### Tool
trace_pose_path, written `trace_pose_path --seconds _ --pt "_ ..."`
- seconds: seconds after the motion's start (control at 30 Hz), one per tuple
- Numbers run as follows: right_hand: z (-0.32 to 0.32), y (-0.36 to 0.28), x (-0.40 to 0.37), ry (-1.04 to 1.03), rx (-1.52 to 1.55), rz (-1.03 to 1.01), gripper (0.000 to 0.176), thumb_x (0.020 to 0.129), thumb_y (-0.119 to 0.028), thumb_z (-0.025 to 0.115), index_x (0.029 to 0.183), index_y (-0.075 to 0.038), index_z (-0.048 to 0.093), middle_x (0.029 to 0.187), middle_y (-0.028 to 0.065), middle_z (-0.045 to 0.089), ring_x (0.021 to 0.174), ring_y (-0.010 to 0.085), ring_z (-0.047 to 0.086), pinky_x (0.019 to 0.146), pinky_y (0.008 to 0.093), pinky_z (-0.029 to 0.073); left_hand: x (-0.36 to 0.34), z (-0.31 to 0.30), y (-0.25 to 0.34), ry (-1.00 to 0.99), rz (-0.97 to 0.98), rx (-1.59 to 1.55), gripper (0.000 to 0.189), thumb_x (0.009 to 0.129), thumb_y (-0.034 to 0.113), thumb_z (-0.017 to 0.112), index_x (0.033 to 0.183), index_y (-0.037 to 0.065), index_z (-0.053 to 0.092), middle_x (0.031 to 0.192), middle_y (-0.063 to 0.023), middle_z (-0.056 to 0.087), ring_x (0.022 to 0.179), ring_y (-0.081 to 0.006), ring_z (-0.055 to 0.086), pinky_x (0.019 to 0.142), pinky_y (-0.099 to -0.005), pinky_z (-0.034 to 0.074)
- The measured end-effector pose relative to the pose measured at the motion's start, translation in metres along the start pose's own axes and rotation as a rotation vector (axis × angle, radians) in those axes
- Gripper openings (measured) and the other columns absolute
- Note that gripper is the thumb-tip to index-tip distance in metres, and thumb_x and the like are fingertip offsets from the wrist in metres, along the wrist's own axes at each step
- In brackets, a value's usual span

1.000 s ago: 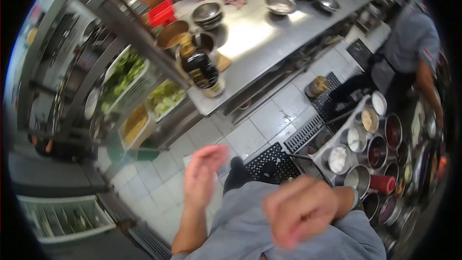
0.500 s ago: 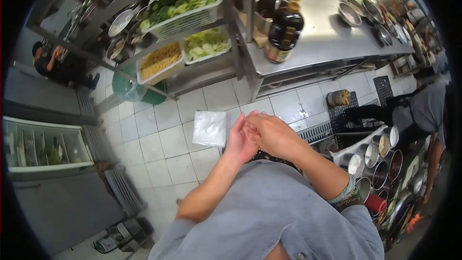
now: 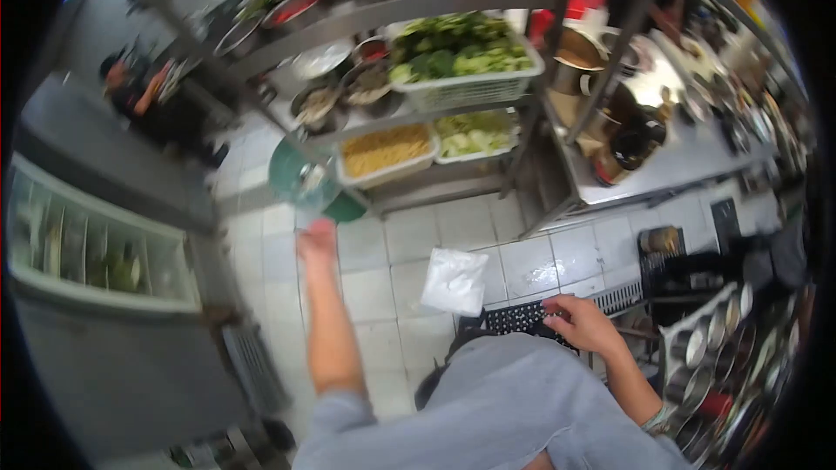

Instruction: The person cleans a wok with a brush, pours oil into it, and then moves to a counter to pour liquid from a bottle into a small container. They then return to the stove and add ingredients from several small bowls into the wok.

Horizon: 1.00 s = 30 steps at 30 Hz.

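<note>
A pale tiled floor (image 3: 409,235) was seen across the middle of the view. A glass-fronted cabinet (image 3: 96,244) was set along its left side. A tall steel rack (image 3: 392,9) was stood at the far edge of the floor, with a steel worktable (image 3: 688,157) just beside it on the right.

On the rack, a white basket (image 3: 470,91) was filled with dark greens. Below it, a tray (image 3: 387,172) of yellow shreds and a tray (image 3: 475,155) of pale leaves were placed side by side. A green tub (image 3: 296,170) was stood on the floor at the rack's left foot.

A black mat (image 3: 514,318) was laid on the tiles close to the person's body, and a white bag (image 3: 455,280) was lying flat on the floor, touching the mat's far edge. A row of round steel pots (image 3: 710,335) was ranged at the lower right, and a dark bottle (image 3: 631,144) was stood upright on the worktable.

The left hand (image 3: 318,239) was stretched forward on a straight arm and was seen just beside the near edge of the green tub. It was blurred, so neither its grip nor any contact with the tub could be told.

The right hand (image 3: 582,324) was held low over the black mat, near the white bag but apart from it. Its fingers were half curled, and whether anything was pinched in them could not be told.
</note>
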State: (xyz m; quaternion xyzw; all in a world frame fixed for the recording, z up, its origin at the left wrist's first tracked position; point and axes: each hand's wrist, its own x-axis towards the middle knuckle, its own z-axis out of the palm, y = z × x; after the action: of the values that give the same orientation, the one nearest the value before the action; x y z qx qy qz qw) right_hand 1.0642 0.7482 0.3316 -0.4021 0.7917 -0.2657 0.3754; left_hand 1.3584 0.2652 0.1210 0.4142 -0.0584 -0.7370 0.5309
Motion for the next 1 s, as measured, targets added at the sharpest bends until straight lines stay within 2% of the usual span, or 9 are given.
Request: trace_pose_path --seconds 0.13,0.17,0.27,0.3,0.37,0.43,0.5,0.8,1.0 --pt "0.028 0.028 -0.01 0.04 -0.048 -0.039 0.033 0.084 -0.022 0.068 0.11 -0.003 0.064 0.099 0.0178 0.068 0.086 0.0349 0.066 0.08 0.04 0.052 0.037 0.099 0.044 -0.318 -0.023 0.378 0.063 0.094 0.052 0.035 0.142 0.011 0.039 0.142 -0.0135 0.044 0.132 -0.0377 0.039 0.11 -0.0618 0.023" --pt "0.027 0.027 -0.015 0.077 -0.073 -0.043 0.034 0.084 -0.023 0.068 0.111 -0.003 0.064 0.098 0.0179 0.068 0.088 0.0375 0.064 0.081 0.0412 0.051 0.025 0.115 0.034 -0.168 -0.124 0.345 0.057 0.096 0.048 0.038 0.139 0.011 0.042 0.139 -0.0113 0.048 0.13 -0.0347 0.043 0.111 -0.0567 0.027" --pt "0.024 0.029 -0.038 0.184 0.147 0.138 0.034 0.086 -0.023 0.067 0.113 -0.003 0.063 0.094 0.0166 0.068 0.086 0.0332 0.066 0.078 0.0388 0.052 0.048 0.058 -0.04 -0.45 -0.074 0.433 0.044 0.099 0.036 0.043 0.136 0.012 0.045 0.135 -0.0089 0.052 0.125 -0.0278 0.048 0.108 -0.0448 0.036" --pt "0.025 0.037 -0.045 0.225 0.137 0.165 0.034 0.086 -0.023 0.067 0.113 -0.003 0.063 0.094 0.0161 0.068 0.085 0.0322 0.066 0.077 0.0384 0.052 0.075 0.007 -0.079 -0.414 0.001 0.52 0.039 0.098 0.039 0.045 0.128 0.014 0.05 0.112 -0.0049 0.059 0.102 -0.0207 0.057 0.087 -0.0393 0.048" --pt "0.029 0.056 -0.066 0.296 0.143 0.245 0.036 0.087 -0.026 0.065 0.114 -0.002 0.062 0.094 0.0156 0.069 0.086 0.0315 0.066 0.077 0.0386 0.052 0.028 -0.036 -0.144 -0.191 -0.261 0.806 0.028 0.093 0.038 0.053 0.112 0.018 0.053 0.077 0.0013 0.031 0.063 -0.0102 0.032 0.048 -0.0298 0.029" --pt "0.038 0.079 -0.092 0.329 0.099 0.251 0.036 0.089 -0.03 0.062 0.112 -0.002 0.062 0.094 0.0164 0.068 0.089 0.0328 0.066 0.078 0.0408 0.052 -0.043 -0.047 -0.208 -0.127 -0.434 1.086 0.055 0.092 0.036 0.055 0.138 0.007 0.041 0.121 -0.0108 0.055 0.106 -0.0215 0.056 0.088 -0.0408 0.047" --pt "0.033 0.085 -0.125 0.451 0.114 0.306 0.033 0.089 -0.028 0.061 0.111 -0.004 0.062 0.091 0.0154 0.068 0.086 0.0336 0.065 0.075 0.0418 0.051 -0.125 -0.021 -0.261 -0.399 -0.508 1.293 0.064 0.094 0.035 0.054 0.146 0.005 0.031 0.146 -0.017 0.04 0.131 -0.0285 0.043 0.107 -0.0471 0.034" --pt "-0.082 0.162 -0.375 1.424 -0.128 0.966 0.026 0.085 -0.025 0.065 0.099 -0.003 0.066 0.093 0.0163 0.069 0.085 0.0301 0.068 0.073 0.0383 0.052 -0.48 0.125 -0.375 -2.245 -0.1 1.31 0.051 0.086 0.02 0.069 0.129 -0.001 0.051 0.126 -0.0209 0.057 0.116 -0.0305 0.056 0.099 -0.0379 0.043" --pt "-0.129 0.316 -0.479 1.327 -0.347 1.282 0.04 0.087 -0.039 0.059 0.106 -0.004 0.059 0.097 0.022 0.067 0.089 0.0401 0.065 0.079 0.0492 0.051 -0.717 0.111 -0.525 -2.673 0.139 0.912 0.069 0.077 0.026 0.076 0.132 -0.003 0.046 0.126 -0.024 0.055 0.118 -0.038 0.052 0.1 -0.0415 0.041"
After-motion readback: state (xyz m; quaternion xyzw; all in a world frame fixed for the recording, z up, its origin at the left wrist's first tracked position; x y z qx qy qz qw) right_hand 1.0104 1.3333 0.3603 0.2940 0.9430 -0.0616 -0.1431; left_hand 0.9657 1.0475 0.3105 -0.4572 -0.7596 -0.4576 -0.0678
